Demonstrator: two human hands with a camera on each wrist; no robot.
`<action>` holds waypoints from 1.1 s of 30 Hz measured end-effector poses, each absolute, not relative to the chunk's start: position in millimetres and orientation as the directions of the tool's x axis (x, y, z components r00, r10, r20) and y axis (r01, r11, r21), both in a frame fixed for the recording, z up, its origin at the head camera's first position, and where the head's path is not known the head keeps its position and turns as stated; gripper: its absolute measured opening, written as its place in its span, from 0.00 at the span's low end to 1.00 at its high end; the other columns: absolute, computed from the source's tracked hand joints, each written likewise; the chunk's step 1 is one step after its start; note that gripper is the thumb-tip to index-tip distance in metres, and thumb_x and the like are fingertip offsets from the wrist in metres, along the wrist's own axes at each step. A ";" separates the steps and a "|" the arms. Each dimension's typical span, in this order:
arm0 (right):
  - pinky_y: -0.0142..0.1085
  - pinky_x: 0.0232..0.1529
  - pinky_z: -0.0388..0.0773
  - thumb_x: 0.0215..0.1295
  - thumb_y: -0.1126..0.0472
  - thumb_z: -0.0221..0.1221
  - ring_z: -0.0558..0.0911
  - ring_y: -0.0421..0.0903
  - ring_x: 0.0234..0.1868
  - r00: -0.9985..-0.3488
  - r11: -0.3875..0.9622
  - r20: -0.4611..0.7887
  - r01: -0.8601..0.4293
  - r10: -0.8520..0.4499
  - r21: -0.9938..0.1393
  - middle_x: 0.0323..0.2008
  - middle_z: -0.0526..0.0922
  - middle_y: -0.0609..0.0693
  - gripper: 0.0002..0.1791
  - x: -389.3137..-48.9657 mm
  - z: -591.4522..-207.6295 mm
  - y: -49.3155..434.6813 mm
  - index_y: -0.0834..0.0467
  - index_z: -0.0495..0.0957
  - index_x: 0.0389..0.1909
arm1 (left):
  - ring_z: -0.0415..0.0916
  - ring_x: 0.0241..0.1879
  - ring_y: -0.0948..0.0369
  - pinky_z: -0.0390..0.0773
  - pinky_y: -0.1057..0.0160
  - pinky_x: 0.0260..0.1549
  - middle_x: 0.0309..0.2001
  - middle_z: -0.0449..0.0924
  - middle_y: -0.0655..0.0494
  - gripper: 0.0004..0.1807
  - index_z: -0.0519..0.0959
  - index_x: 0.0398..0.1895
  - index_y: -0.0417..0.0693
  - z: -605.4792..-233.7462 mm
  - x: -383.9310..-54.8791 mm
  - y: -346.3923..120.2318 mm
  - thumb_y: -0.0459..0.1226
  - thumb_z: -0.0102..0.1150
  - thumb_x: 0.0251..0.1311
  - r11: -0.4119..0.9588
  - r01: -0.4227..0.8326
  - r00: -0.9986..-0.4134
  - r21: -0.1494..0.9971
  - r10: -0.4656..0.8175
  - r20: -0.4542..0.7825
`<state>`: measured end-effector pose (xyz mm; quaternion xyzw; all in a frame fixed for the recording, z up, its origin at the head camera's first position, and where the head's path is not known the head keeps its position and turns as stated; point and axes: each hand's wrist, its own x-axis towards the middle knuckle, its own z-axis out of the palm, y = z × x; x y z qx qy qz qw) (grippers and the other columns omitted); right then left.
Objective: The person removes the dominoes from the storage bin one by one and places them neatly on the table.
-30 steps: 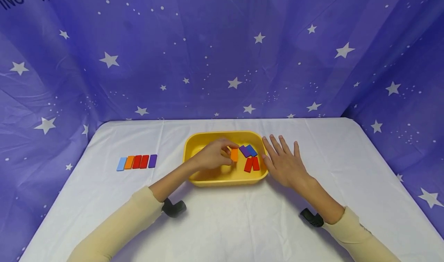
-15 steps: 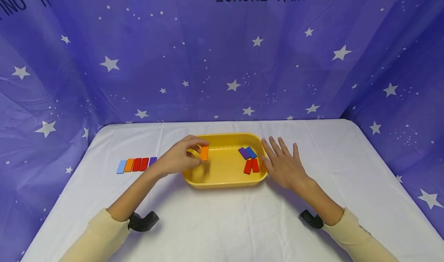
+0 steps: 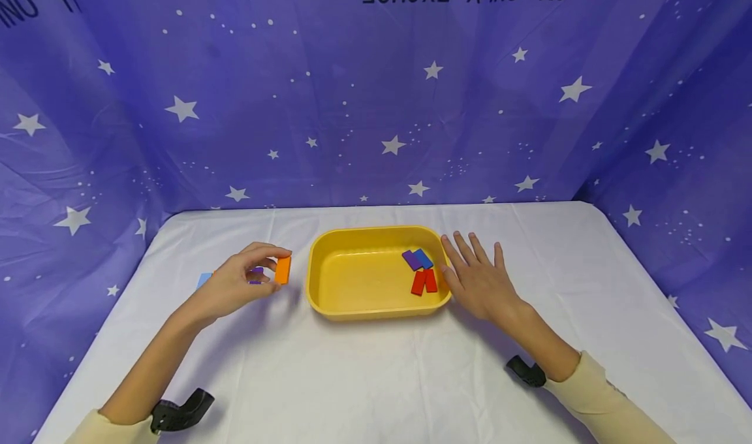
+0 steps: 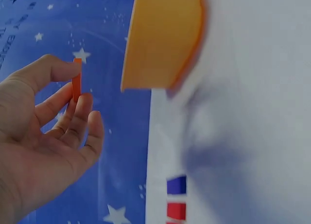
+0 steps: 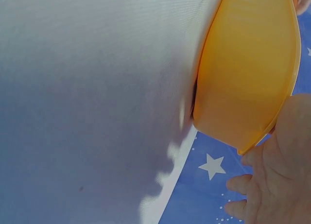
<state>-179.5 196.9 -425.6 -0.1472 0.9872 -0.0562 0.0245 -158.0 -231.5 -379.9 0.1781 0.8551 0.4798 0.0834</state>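
Note:
Between thumb and fingers, my left hand pinches a thin orange tile, held above the table left of the yellow tray. The left wrist view shows the orange tile edge-on at the fingertips. My right hand lies with fingers spread against the tray's right rim. Inside the tray's right end are a purple tile, a blue tile and two red tiles. Behind my left hand, a row of tiles is mostly hidden; a light blue tile and a purple tile peek out.
A white cloth covers the table. Purple star-printed curtains stand along its back and sides. In the left wrist view, a red tile of the row shows beside the purple one. Black wrist cameras sit below both hands.
My left hand has carried the orange tile leftward out of the tray, over its left rim, to the space beside the tile row. The right hand has stayed at the tray's rim.

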 end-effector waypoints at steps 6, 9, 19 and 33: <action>0.65 0.67 0.23 0.79 0.43 0.38 0.40 0.61 0.77 -0.955 0.951 -0.034 -0.290 -0.295 -0.107 0.78 0.45 0.58 0.36 -178.9 -425.7 196.4 0.52 0.43 0.80 | 0.73 0.50 0.55 0.75 0.70 0.48 0.57 0.73 0.49 0.24 0.77 0.61 0.42 -391.6 -146.4 -253.8 0.29 0.66 0.59 0.495 0.214 -0.936 0.842 0.350 0.032; 0.65 0.67 0.23 0.79 0.43 0.38 0.40 0.61 0.77 -0.955 0.951 -0.030 -0.292 -0.296 -0.105 0.78 0.45 0.58 0.36 -178.9 -426.2 196.4 0.52 0.43 0.80 | 0.73 0.51 0.53 0.75 0.69 0.50 0.58 0.72 0.49 0.24 0.77 0.61 0.41 -398.4 -141.2 -262.4 0.30 0.65 0.60 0.493 0.186 -0.944 0.850 0.329 0.016; 0.65 0.67 0.22 0.79 0.43 0.39 0.40 0.61 0.77 -0.956 0.950 -0.028 -0.288 -0.293 -0.116 0.78 0.45 0.58 0.36 -179.0 -426.2 196.6 0.52 0.44 0.80 | 0.72 0.50 0.56 0.77 0.68 0.47 0.61 0.67 0.47 0.27 0.74 0.64 0.38 -423.7 -132.4 -282.1 0.31 0.66 0.61 0.489 0.131 -0.955 0.863 0.296 -0.023; 0.65 0.67 0.23 0.79 0.44 0.39 0.41 0.62 0.77 -0.956 0.951 -0.026 -0.287 -0.292 -0.110 0.78 0.46 0.58 0.36 -178.7 -425.6 195.9 0.53 0.43 0.80 | 0.71 0.36 0.57 0.75 0.65 0.27 0.40 0.71 0.46 0.29 0.74 0.64 0.36 -447.1 -126.2 -291.9 0.27 0.66 0.57 0.506 0.087 -0.963 0.858 0.263 -0.058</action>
